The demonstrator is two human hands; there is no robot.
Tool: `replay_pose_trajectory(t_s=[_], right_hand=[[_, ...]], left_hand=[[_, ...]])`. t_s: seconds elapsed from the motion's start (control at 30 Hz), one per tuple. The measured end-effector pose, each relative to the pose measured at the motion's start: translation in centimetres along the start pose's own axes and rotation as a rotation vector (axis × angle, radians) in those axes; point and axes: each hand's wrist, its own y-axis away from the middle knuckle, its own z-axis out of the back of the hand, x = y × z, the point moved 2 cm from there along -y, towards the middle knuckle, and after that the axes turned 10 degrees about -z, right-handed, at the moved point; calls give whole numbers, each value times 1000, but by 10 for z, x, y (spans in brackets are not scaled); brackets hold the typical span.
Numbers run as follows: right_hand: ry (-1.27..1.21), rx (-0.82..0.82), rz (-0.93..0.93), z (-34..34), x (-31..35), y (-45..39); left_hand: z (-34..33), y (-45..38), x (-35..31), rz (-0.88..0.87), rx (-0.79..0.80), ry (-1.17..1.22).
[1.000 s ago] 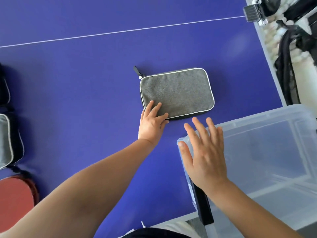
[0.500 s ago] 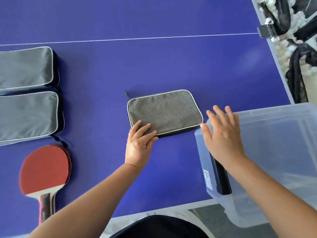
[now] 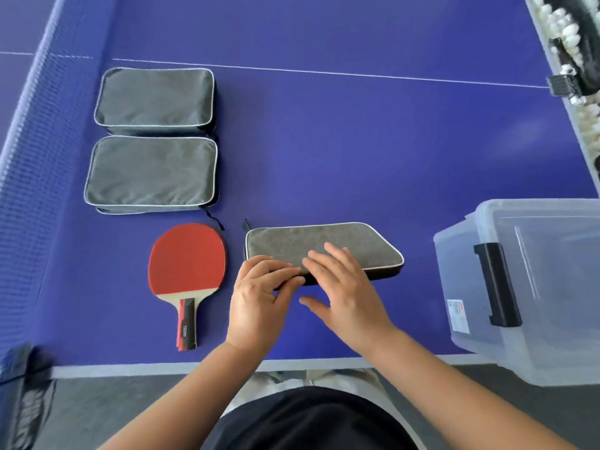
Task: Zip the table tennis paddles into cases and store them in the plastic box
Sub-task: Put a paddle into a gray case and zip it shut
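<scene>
A zipped grey case with a pale piping rim lies flat on the blue table, straight ahead of me. My left hand curls its fingers over the case's near left edge. My right hand lies beside it with spread fingers on top of the case and the thumb apart below the edge. A red paddle with a wooden handle lies bare to the left of the case. The clear plastic box stands to the right at the table's near corner, with a black latch on its side.
Two more grey cases lie side by side behind the paddle. The table net runs along the left. White balls and black gear sit beyond the table's right edge. The table's near edge is close to my body.
My right hand left the box's rim and came over onto the grey case beside my left hand. The view swung left and down, bringing the paddle and both other cases fully into sight.
</scene>
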Motion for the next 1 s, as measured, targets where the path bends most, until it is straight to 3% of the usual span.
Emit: replay_pose_trajectory(t_s=[0.17,0.33,0.43,0.53,0.67,0.77,0.9,1.0], right_hand=[[-152,-78,61,-11,47,3],[-341,-180,-123,5,62,26],[-549,-163,-253,22,74,41],[-591,-143,-326,33,87,53],[-650,-131,-365,40,97,58],[-529,-177,-282,51,109,48],[-133,-176,-17,65,117,27],[-96,-167,21,65,110,22]], left_hand=[[47,24,6,-85,-37,15],[90,36,28,-160,-59,94],[110,37,54,-78,-7,65],[121,32,66,60,45,151],[126,28,61,34,13,187],[123,28,44,-93,8,139],[115,32,14,-239,-66,109],[108,32,-8,-300,-90,94]])
